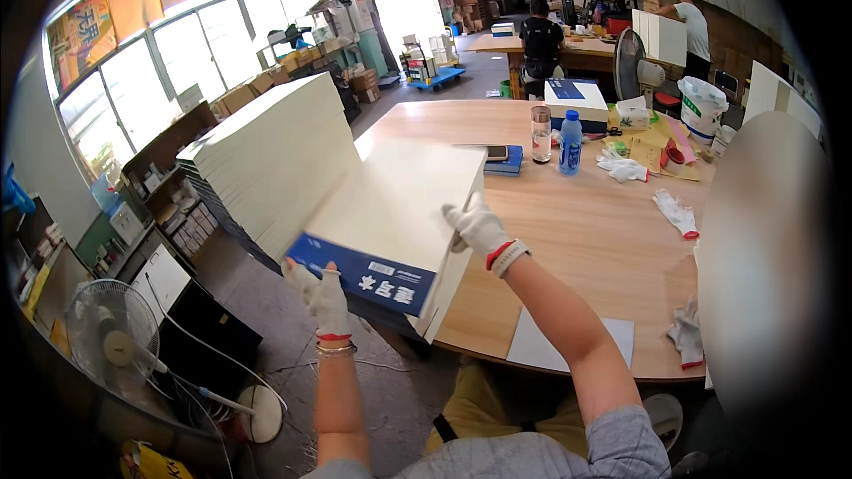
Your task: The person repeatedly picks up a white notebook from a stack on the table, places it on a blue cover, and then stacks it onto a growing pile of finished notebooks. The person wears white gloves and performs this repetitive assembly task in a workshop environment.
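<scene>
A cream-white book with a blue band (362,271) along its near edge lies tilted on top of a stack at the table's left side. My left hand (321,298), in a white work glove, pinches its near left corner, with the thumb on the blue band. At the book's right edge is my gloved right hand (479,229), its fingers curled closed. A small greyish bit shows beneath those fingers, too unclear to name. Behind and left rises a taller stack of white books (275,155), its layered edges facing left.
On the wooden table (568,248) stand a blue-labelled bottle (570,144) and a clear tumbler (541,135). A phone (497,153) rests on a blue book. Loose white gloves (676,213) lie rightward; a white sheet (568,341) is near me. A floor fan (115,346) stands lower left.
</scene>
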Tool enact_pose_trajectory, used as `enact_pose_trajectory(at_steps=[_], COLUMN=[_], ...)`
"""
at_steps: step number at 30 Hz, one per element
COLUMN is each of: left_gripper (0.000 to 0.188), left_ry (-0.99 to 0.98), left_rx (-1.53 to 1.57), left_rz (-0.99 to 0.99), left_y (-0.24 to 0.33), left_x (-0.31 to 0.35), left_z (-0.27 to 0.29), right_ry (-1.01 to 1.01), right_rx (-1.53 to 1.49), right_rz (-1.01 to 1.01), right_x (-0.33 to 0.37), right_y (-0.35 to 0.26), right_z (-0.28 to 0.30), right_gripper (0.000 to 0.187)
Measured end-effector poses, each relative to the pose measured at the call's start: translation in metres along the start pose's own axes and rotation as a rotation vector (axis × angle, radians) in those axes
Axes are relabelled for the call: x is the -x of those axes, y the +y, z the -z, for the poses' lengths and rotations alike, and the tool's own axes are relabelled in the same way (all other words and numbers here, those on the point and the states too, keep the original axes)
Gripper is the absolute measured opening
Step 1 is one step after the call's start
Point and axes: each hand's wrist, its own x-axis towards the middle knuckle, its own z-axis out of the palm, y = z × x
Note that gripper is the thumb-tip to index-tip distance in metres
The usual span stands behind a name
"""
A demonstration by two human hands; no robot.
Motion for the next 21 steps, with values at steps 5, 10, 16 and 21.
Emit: enact_pose_trajectory(at_steps=[5,10,16,21], left_gripper=[0.077,0.071,0.037,0.023], left_ry=[-0.039,-0.035,-0.116,-0.166], left_rx=[0.250,0.162,0.240,0.373], left_rz=[0.227,0.184,0.161,-0.502], left_y=[-0.027,-0.014,-0.056,0.080], left_x=[-0.016,-0.016,-0.024,0.066], left_z=[-0.004,-0.019,-0.017,-0.037], right_ry=[-0.016,-0.049,-0.103,0.242], right_rx=[0.406,0.433,-0.219,-0.127], right_rz=[-0.211,-0.156,-0.055,0.057], right_x=[-0.011,-0.013,0.075,0.233], right_y=[0.006,0.013,0.086,0.123], right_z=[-0.014,0.002,0.087,0.204], right_gripper=[0.059,0.069,0.051,0.048])
